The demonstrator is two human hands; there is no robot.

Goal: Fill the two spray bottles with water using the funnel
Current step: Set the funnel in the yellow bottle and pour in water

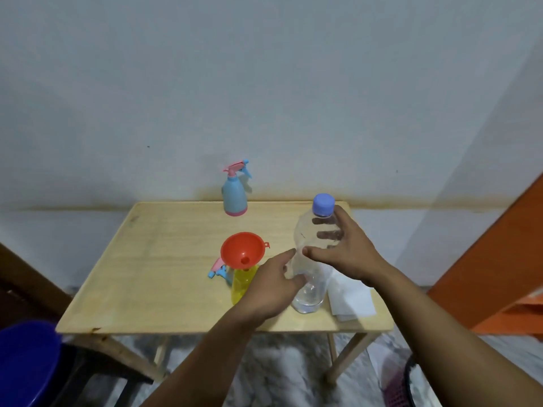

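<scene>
Wooden table (164, 259) against pale wall (264, 83); both hands' fingers (326, 235) curled round water bottle (308, 292)

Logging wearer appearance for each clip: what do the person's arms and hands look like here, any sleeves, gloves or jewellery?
Both forearms are bare as far as the picture shows them; no sleeve enters the frame. The left hand and right hand are bare too: no gloves, and no rings, watch or bracelet visible on the fingers and wrists that show. No markings or tattoos can be made out.
</scene>
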